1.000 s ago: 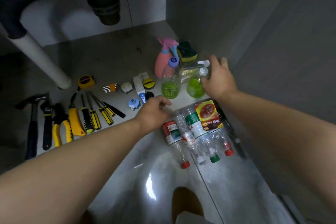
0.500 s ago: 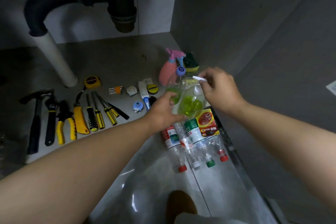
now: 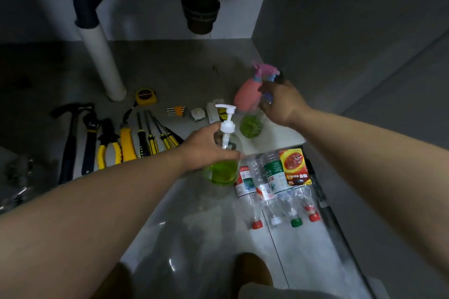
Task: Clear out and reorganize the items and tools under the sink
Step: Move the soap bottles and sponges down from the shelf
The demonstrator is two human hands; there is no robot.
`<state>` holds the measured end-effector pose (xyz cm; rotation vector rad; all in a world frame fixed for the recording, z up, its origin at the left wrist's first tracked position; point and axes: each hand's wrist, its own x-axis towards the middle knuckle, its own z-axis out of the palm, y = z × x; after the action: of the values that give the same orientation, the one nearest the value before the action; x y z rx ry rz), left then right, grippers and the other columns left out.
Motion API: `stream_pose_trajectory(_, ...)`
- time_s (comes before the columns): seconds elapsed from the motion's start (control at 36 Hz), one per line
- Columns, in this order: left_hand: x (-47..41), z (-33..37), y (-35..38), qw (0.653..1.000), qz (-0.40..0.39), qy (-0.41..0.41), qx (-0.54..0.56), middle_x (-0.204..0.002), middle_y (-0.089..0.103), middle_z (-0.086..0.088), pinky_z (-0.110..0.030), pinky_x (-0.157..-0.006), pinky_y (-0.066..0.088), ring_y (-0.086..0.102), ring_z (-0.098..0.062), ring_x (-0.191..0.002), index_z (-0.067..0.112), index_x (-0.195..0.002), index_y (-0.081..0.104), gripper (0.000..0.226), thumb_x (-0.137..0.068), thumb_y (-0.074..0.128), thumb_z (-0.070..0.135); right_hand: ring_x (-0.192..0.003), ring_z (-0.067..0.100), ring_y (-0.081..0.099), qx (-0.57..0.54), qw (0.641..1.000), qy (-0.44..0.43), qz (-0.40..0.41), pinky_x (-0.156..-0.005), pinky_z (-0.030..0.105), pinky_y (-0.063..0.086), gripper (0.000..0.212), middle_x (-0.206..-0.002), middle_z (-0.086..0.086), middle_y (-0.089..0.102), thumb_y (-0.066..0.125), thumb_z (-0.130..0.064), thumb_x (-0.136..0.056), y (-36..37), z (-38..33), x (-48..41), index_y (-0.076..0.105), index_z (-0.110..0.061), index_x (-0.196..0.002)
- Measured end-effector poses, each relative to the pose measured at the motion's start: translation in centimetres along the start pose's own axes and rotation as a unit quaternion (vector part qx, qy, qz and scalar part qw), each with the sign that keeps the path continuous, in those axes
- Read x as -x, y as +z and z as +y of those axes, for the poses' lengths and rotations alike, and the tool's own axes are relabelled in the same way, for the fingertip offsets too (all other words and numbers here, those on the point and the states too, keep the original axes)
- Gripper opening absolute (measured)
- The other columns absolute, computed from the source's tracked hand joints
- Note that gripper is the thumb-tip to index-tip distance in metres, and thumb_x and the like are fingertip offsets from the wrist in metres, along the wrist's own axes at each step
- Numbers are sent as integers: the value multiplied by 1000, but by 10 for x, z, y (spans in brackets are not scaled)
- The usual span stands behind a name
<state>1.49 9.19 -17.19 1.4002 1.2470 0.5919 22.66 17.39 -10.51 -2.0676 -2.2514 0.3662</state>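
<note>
The left hand (image 3: 209, 147) grips the pump bottle (image 3: 222, 170) round its shoulder, fingers curled against the clear body. The bottle stands upright with its white pump head pointing left and green liquid filling its lower part. It sits at the front edge of the cabinet floor (image 3: 182, 68); whether its base touches a surface cannot be told.

The right hand (image 3: 281, 102) reaches further back and closes its fingers over the top of the capped bottle (image 3: 251, 125), which also holds green liquid. Just behind it stands the pink spray bottle (image 3: 246, 96), against the right cabinet wall.

Tools lie in a row on the left of the cabinet floor: hammer (image 3: 70, 143), wrench (image 3: 89, 145), pliers (image 3: 109, 149), utility knife (image 3: 127, 144), screwdrivers (image 3: 151, 139). The tape measure (image 3: 145, 97) lies near the white drain pipe (image 3: 102, 60).

Four empty plastic bottles (image 3: 272, 182) lie side by side on the tile floor (image 3: 218, 238), just to the right of the pump bottle, with their caps towards the person.
</note>
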Motion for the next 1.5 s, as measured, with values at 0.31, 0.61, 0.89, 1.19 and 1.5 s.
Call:
stream_pose_trajectory(0.31, 12, 14, 10, 998, -53, -9, -38, -97, 77, 15, -23, -84, 53, 72, 0, -89, 28, -112, 69, 56, -64, 93, 46, -100, 36, 61, -31, 997, 12, 68, -89, 38, 53, 18, -120, 14, 56, 59, -22, -90, -18, 20, 69, 64, -23, -108)
stream_pose_trajectory(0.61, 54, 65, 87, 967, -164, 34, -191, -103, 73, 21, -23, -89, 50, 68, 4, -95, 41, -113, 64, 65, -58, 88, 67, -61, 8, 59, -182, 977, 110, 12, -68, 31, 56, 11, -76, -5, 70, 72, -24, -73, -72, 95, 224, 68, -19, -81)
stream_pose_trajectory(0.89, 85, 83, 133, 960, -148, 91, -220, -94, 57, 52, 6, -64, 37, 55, 27, -88, 67, -102, 52, 53, -64, 88, 60, -83, 23, 64, -63, 970, 192, -134, -69, 25, 46, 7, -84, 0, 69, 70, -25, -76, -9, 149, 296, 65, -22, -79)
stream_pose_trajectory(1.19, 82, 53, 147, 966, -133, 31, -221, -117, 66, 12, -34, -96, 52, 62, -8, -106, 30, -128, 58, 74, -65, 90, 49, -111, 38, 63, 45, 975, 183, -119, -92, 39, 51, 32, -123, 15, 57, 50, -7, -92, 69, 172, 288, 65, -14, -120)
stream_pose_trajectory(1.5, 65, 20, 163, 967, -163, 5, -195, -115, 62, 27, -13, -83, 43, 59, 3, -104, 44, -128, 54, 79, -59, 89, 59, -101, 38, 66, 100, 980, 153, -77, -79, 43, 55, 36, -120, 13, 50, 48, 1, -91, 83, 178, 275, 59, -12, -123)
